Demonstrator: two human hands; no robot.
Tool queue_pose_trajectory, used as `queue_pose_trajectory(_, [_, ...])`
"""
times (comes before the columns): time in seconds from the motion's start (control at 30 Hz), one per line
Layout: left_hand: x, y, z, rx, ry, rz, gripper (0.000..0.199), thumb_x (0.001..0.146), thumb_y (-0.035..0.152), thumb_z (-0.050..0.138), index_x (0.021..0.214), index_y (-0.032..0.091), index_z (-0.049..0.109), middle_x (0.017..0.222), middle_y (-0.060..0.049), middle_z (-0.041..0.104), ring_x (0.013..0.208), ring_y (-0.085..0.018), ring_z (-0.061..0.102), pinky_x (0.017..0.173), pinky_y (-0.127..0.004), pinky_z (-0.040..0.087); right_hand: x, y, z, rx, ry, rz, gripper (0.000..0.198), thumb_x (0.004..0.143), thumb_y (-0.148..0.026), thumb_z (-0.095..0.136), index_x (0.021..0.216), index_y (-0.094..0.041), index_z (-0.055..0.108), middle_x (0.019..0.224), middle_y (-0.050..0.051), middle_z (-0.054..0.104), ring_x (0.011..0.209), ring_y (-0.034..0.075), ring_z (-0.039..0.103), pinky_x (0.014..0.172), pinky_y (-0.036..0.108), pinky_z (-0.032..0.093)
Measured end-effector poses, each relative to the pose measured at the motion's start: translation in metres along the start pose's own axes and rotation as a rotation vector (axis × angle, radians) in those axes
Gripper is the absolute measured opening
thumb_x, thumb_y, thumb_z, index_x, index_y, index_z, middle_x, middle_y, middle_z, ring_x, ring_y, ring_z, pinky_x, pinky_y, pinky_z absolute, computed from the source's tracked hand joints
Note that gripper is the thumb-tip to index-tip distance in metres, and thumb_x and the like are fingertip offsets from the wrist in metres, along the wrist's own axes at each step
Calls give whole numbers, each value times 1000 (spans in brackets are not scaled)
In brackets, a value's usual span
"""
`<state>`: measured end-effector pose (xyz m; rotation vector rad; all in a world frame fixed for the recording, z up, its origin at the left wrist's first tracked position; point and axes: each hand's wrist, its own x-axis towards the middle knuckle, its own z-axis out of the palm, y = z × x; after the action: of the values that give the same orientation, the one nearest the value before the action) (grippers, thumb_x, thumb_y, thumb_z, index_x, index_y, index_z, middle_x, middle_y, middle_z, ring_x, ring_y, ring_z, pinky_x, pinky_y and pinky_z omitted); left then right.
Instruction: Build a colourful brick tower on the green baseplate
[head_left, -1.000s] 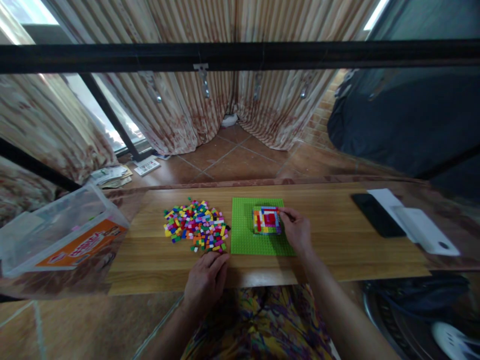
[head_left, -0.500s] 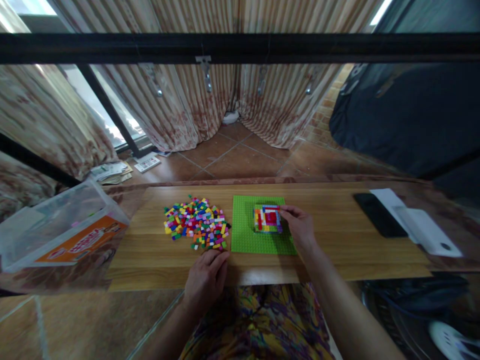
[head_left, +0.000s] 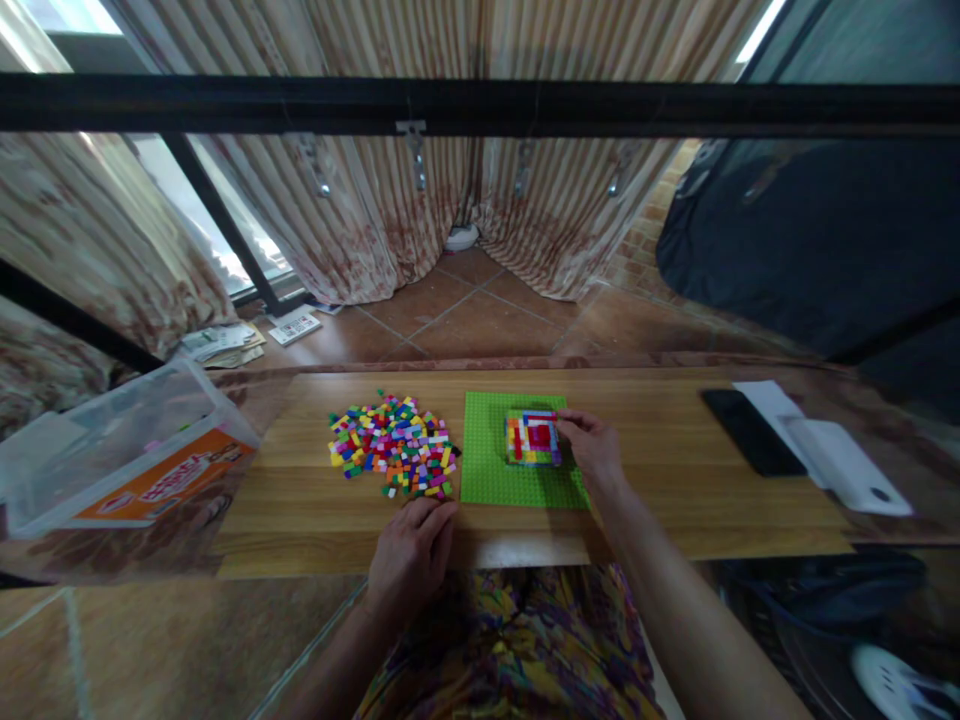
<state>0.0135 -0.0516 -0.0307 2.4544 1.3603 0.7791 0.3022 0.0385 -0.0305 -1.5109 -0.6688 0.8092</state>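
Observation:
A square, layered block of multicoloured toy building bricks [head_left: 537,438] stands on the green studded baseplate [head_left: 486,480]. My right hand [head_left: 596,450] reaches in from the right, thumb and fingers pinched at the block's upper right corner. A small red brick seems to be at the fingertips, partly hidden by them. Left of the plate lies a loose heap of small bricks [head_left: 394,445] in many colours. Just below this heap, my left hand [head_left: 412,550] rests on the table's near edge with its fingers curled in, and I see nothing in it.
The wooden table [head_left: 660,420] carries a black phone [head_left: 754,432] and a white box [head_left: 851,465] at its right end. A clear plastic bin [head_left: 135,440] with an orange label stands to the left. A dark metal bar [head_left: 480,105] crosses above, before the curtains.
The view has shifted very slightly. My right hand stays pinched at the same corner of the brick block, and my left hand keeps its place.

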Motion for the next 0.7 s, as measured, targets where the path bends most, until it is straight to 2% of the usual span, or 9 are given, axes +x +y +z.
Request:
queue_pose_trajectory(0.17, [0,0,-1,-12,1,3,24,95,22,48,112,20,64,99,-8,66,91,-19,64,80,-33,55,-3,0,-4,-7,-1,-17,37,52,-40,75,79,-15,69,65,1,68,54,13,59,54,26,49])
queue_pose_trajectory(0.3, [-1,-1,0,-22,-16,1,25,94,21,48,114,20,63,101,-8,65,94,-19,63,83,-33,54,-22,-6,-5,-114,53,-171,38,67,-43,68,90,-14,69,74,4,70,64,16,62,60,29,51])
queue_pose_trajectory(0.37, [-2,-2,1,-33,-17,-3,25,94,21,48,114,20,63,101,-8,65,94,-19,63,84,-34,54,-38,-14,-1,-204,14,-282,33,75,-42,64,93,-15,70,83,7,72,73,18,65,68,32,53])
queue_pose_trajectory(0.43, [-2,-2,1,-41,-15,-3,25,94,21,48,114,20,63,101,-8,65,94,-19,62,84,-34,53,-56,-22,7,-292,-87,-402,26,82,-38,59,91,-17,70,91,9,72,79,19,66,75,33,53])
queue_pose_trajectory(0.57, [-1,-1,1,-38,-12,-3,24,94,21,48,113,20,64,100,-8,65,93,-19,62,83,-33,53,-91,-31,31,-519,-441,-658,20,89,-25,52,91,-21,72,93,7,70,89,20,64,82,34,50])
queue_pose_trajectory(0.7, [0,1,-1,-39,7,13,23,93,21,50,111,19,64,100,-8,66,91,-19,63,81,-33,53,-110,-24,56,-742,-632,-742,22,91,-16,51,93,-23,72,96,6,69,94,20,60,86,32,47])
